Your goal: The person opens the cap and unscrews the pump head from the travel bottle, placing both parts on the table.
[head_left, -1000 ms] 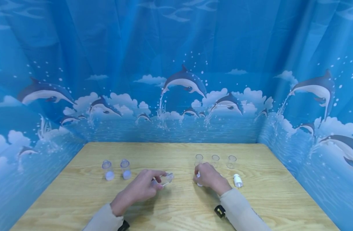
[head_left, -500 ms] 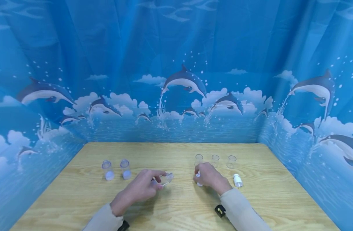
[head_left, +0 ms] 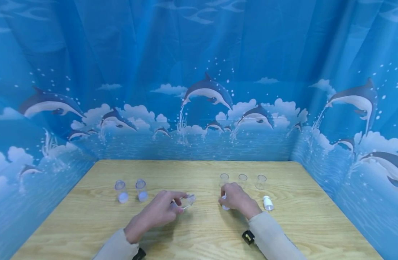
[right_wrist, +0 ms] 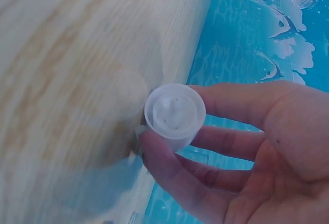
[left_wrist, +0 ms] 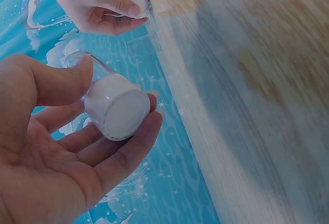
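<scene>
My left hand point(head_left: 162, 208) holds a small clear bottle point(left_wrist: 105, 93) tilted on its side, thumb above and fingers below. Its clear neck point(head_left: 191, 199) points right in the head view; the white base faces the left wrist camera. To the right, my right hand point(head_left: 236, 199) pinches a white pump head point(right_wrist: 175, 112) between thumb and fingers, low over the table. The right wrist view looks into its hollow round end with an inner ring. A similar white pump head point(head_left: 268, 203) stands on the table right of that hand.
Two clear bottles point(head_left: 120, 190) point(head_left: 141, 190) with whitish bottoms stand at the left. Behind my right hand stand three clear cup-like covers point(head_left: 224, 177) point(head_left: 242, 178) point(head_left: 261, 182) in a row. A blue dolphin curtain point(head_left: 199, 90) closes off the wooden table's point(head_left: 199, 169) back and sides.
The right hand with the pump head has shifted very slightly to the right. The left hand and its bottle look still.
</scene>
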`<control>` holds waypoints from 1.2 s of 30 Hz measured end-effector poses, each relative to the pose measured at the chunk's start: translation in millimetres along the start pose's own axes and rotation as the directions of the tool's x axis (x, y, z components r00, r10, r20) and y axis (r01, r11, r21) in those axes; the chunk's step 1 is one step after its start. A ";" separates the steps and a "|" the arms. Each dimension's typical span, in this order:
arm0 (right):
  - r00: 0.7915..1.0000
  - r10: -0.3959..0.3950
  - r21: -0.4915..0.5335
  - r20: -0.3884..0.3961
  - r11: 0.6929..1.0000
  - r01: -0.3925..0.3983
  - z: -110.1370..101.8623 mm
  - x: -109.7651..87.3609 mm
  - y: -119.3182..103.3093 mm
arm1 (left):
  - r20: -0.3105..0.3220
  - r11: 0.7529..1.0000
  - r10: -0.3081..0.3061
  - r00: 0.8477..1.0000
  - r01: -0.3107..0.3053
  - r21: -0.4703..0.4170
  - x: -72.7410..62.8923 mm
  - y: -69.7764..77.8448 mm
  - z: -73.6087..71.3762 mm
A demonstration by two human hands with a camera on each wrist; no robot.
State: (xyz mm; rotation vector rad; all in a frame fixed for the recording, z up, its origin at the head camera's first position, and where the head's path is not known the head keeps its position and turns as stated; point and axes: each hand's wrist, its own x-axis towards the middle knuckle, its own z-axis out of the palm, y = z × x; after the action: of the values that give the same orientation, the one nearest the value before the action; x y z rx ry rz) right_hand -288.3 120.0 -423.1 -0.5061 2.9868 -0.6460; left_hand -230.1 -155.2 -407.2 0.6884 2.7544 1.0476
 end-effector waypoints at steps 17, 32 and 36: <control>1.000 0.001 0.008 -0.005 1.000 -0.001 0.1 -0.9 0.0 | -0.016 1.000 0.007 1.000 -0.007 0.012 -0.5 -0.5 0.7; 1.000 0.018 0.014 0.008 1.000 -0.018 0.0 -0.1 0.0 | -0.016 1.000 0.000 1.000 0.000 0.010 -0.7 -0.4 0.7; 1.000 0.016 0.010 0.000 1.000 -0.016 -0.2 0.2 -0.5 | -0.020 1.000 0.010 1.000 -0.009 0.015 -0.4 -1.7 0.8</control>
State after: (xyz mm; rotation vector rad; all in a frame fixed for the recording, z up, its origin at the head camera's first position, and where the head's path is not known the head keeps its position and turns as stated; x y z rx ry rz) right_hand -288.3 119.6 -422.7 -0.4805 2.9824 -0.6597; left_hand -230.1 -156.0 -408.9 0.6976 2.7815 1.0432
